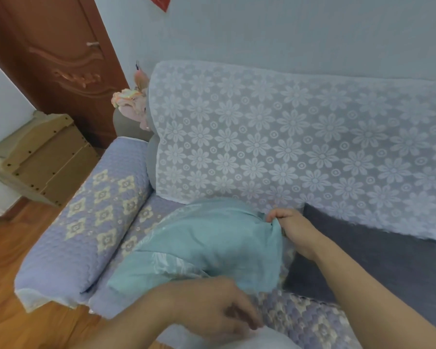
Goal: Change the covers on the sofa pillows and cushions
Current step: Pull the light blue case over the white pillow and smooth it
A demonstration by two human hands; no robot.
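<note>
The teal fabric pillow cover lies on the quilted lavender sofa seat, long axis left-right. Right hand pinches its far right edge; left hand, fingers loosely curled, rests at the near edge, holding nothing visible.

Home living room: covered sofa, wooden door.

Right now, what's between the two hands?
In the head view, the teal pillow cover spans the stretch: the right hand pinches its far corner and the left hand lies at its near edge, over the quilted sofa seat.
</note>
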